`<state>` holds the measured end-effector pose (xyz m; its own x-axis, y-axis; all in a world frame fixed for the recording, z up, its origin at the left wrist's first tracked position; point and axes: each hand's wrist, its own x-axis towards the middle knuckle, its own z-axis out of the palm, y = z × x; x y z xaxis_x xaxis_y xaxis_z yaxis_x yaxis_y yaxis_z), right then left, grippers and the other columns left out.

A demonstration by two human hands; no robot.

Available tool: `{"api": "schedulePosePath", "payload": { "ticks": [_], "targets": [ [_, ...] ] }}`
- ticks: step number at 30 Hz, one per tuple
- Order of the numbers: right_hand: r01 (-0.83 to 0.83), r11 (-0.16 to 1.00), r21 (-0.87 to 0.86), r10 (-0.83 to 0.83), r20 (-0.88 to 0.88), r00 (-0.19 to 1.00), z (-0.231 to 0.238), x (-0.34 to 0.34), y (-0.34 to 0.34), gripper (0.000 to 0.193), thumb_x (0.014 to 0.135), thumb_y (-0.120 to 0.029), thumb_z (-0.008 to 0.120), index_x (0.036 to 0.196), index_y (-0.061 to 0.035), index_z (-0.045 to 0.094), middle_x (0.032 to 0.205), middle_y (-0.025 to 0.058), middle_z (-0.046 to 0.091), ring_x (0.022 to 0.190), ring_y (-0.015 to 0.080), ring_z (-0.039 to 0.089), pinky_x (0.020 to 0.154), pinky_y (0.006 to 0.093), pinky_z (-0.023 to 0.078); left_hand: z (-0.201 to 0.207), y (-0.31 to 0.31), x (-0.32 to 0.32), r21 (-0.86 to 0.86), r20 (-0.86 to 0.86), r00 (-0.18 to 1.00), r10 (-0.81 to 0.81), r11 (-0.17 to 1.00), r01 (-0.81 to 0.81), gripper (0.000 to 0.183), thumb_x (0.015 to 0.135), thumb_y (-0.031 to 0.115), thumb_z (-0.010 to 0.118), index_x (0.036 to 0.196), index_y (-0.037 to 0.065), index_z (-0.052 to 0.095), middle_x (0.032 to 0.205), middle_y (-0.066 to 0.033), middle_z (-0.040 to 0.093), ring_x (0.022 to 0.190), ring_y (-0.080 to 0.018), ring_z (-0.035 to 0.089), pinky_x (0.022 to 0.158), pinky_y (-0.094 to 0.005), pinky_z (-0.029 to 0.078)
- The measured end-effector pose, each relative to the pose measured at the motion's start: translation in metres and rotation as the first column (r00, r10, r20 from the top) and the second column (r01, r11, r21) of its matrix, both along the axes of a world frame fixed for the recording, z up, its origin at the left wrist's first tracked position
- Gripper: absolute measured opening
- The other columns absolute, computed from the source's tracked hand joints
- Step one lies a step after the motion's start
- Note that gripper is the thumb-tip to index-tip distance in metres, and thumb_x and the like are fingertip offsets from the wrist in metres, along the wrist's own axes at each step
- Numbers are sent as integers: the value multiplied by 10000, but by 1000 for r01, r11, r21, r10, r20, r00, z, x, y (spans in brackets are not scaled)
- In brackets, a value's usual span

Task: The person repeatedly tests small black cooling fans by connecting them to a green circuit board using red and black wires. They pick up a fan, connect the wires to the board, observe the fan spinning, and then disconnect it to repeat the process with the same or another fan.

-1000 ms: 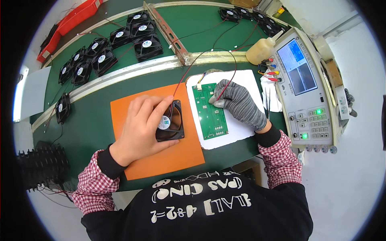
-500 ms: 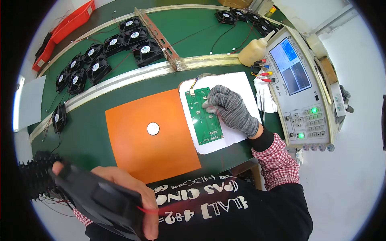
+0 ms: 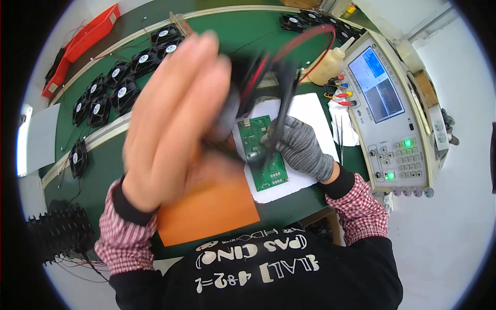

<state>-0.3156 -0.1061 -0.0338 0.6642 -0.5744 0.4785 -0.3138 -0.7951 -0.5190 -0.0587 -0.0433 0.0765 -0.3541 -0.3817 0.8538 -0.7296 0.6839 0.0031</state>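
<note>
My bare left hand is raised over the orange sheet, gripping a black square cooling fan with a red lead looping off to the right. Both hand and fan are smeared by motion. My right hand, in a grey knitted glove, rests on the green circuit board, its fingertips pinched together. What they hold, if anything, is hidden, partly by the fan. The board lies on a white pad. Fan and left hand cover most of the orange sheet's upper part.
Several black fans with wires stand at the back left, more at the back right. A tester with a screen, clip leads and a yellowish squeeze bottle are at the right. Red bins sit far left, black stacked fans near left.
My left hand has carried the fan up and rightward from the near left to above the sheet and board. The white disc on the orange sheet is now hidden. My right hand stays on the board.
</note>
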Motion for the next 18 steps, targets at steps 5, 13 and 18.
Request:
{"api": "schedulePosePath", "payload": {
  "ticks": [5,13,18],
  "targets": [
    [57,906,419,-184,269,945,6,-1,1,191,865,-50,688,1050,-21,653,916,53,659,851,132,617,776,275,503,-73,-94,42,203,232,845,481,826,-526,382,675,168,802,1005,80,630,979,-96,544,979,-311,506,792,-421,419],
    [144,985,98,-170,363,916,17,1,3,462,777,-111,780,1200,-48,607,1128,99,606,1016,212,612,869,325,509,-49,-31,30,354,98,985,-139,930,96,159,684,65,708,735,69,557,902,-50,542,919,-263,540,803,-391,412],
    [-453,891,-44,455,50,889,36,17,29,430,751,-139,728,1172,-143,638,1121,94,604,1101,321,571,971,454,456,-38,52,-17,574,-32,612,-790,487,659,93,748,139,680,793,128,600,1008,-45,582,963,-217,588,861,-356,450]
  ]
}}
